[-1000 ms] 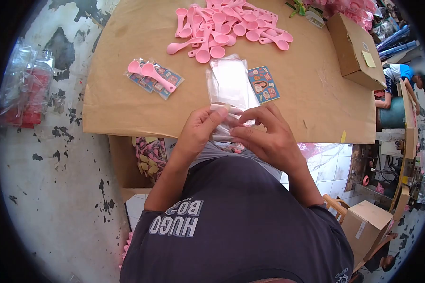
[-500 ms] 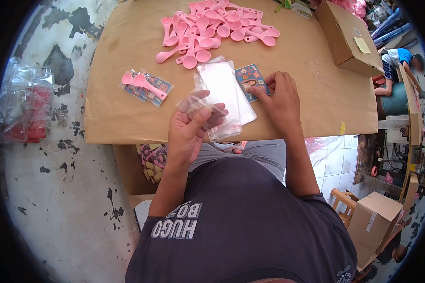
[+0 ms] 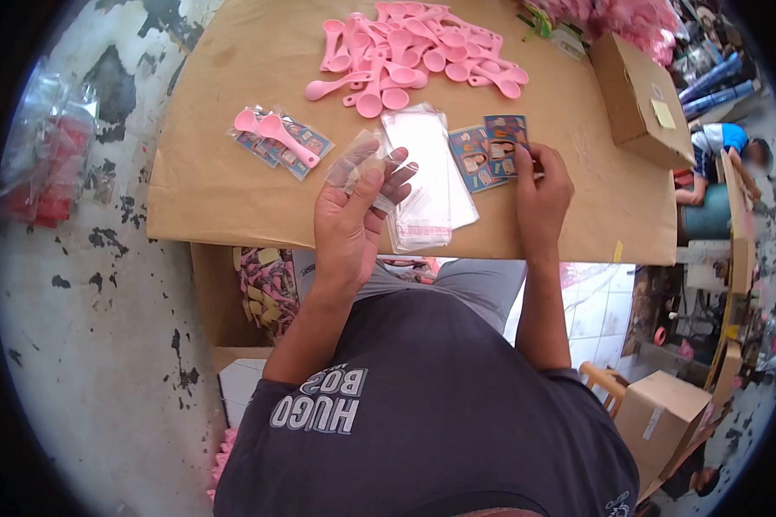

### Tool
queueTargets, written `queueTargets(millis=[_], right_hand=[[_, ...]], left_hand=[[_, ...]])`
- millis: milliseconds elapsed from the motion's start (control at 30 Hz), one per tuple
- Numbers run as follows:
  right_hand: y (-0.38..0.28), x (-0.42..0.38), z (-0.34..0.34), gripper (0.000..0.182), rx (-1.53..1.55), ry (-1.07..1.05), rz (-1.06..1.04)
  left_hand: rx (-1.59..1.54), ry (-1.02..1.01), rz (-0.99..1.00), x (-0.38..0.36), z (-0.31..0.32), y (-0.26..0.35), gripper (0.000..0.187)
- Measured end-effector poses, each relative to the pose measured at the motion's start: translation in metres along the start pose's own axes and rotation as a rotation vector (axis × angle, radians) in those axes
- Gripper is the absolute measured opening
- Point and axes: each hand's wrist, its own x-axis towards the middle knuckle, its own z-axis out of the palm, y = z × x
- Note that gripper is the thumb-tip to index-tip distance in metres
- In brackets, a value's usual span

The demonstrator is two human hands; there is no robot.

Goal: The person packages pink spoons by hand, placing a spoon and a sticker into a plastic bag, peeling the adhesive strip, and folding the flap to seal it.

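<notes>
My left hand (image 3: 352, 215) pinches a clear plastic bag (image 3: 350, 162) between thumb and fingers, above the table's near side. In my right hand (image 3: 545, 185) is a small blue printed card (image 3: 506, 129), gripped by its lower right edge. It overlaps similar printed cards (image 3: 470, 165) lying on the table. A stack of clear plastic bags (image 3: 420, 164) lies between my hands. To the left, two pink measuring spoons (image 3: 288, 141) rest on bagged printed cards (image 3: 313, 145). Beyond my hands is a heap of pink measuring spoons (image 3: 422, 52).
Brown paper covers the table (image 3: 207, 202). A cardboard box (image 3: 642, 108) stands at its right edge. Under the table, an open box holds pink and yellow pieces (image 3: 267, 293). Another person (image 3: 720, 142) sits at far right, near a second cardboard box (image 3: 664, 414).
My right hand has drawn one card up and right, off the others. My left hand still holds the plastic bag. The whole view has shifted slightly.
</notes>
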Motion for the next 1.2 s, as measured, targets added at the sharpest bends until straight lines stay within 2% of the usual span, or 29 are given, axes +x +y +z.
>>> queueTargets(millis=[33, 100, 133, 200, 300, 400, 500, 567, 633, 733, 867, 933, 1033, 1100, 1200], right_hand=[[-0.005, -0.002, -0.002, 0.022, 0.003, -0.013, -0.026], [-0.017, -0.015, -0.009, 0.019, 0.214, -0.114, 0.174], [-0.024, -0.021, -0.010, 0.019, 0.220, -0.130, 0.155], [-0.039, -0.034, -0.013, 0.018, 0.566, -0.382, 0.394], [-0.058, -0.045, -0.013, 0.017, 0.616, -0.529, 0.471], [-0.060, -0.049, -0.002, 0.016, 0.720, -0.488, 0.442], [-0.057, -0.053, 0.004, 0.017, 0.712, -0.411, 0.391], [-0.051, -0.051, -0.003, 0.019, 0.720, -0.447, 0.398], [-0.050, -0.047, -0.013, 0.021, 0.679, -0.656, 0.480], [-0.047, -0.040, -0.021, 0.023, 0.646, -0.758, 0.509], [-0.053, -0.037, -0.018, 0.021, 0.784, -0.633, 0.450], [-0.056, -0.037, -0.017, 0.018, 0.847, -0.504, 0.566], [-0.044, -0.038, -0.014, 0.015, 0.810, -0.552, 0.514], [-0.047, -0.041, -0.006, 0.015, 0.861, -0.505, 0.469], [-0.056, -0.043, 0.007, 0.015, 0.944, -0.432, 0.430]], left_hand=[[-0.015, 0.007, 0.024, 0.001, 0.000, 0.000, 0.040], [-0.052, 0.023, 0.028, 0.002, 0.000, 0.002, 0.041], [-0.059, 0.033, 0.051, 0.004, 0.000, 0.003, 0.041], [-0.057, 0.046, 0.053, 0.006, -0.001, 0.003, 0.042], [-0.016, 0.032, 0.072, 0.006, 0.004, 0.001, 0.043], [-0.100, 0.007, 0.046, 0.006, 0.010, -0.006, 0.042], [-0.047, -0.003, 0.029, 0.006, 0.009, -0.007, 0.041], [-0.034, -0.020, 0.056, 0.008, 0.013, -0.006, 0.041], [-0.017, -0.036, 0.026, 0.007, 0.018, -0.006, 0.041], [0.040, -0.078, -0.025, 0.005, 0.021, -0.008, 0.040], [0.082, -0.096, -0.021, 0.005, 0.018, -0.015, 0.039], [0.079, -0.107, -0.010, 0.006, 0.018, -0.015, 0.039], [0.061, -0.091, 0.013, 0.003, 0.025, -0.018, 0.037], [0.042, -0.077, 0.043, 0.002, 0.029, -0.021, 0.034], [0.051, -0.128, -0.051, -0.001, 0.027, -0.021, 0.037]])
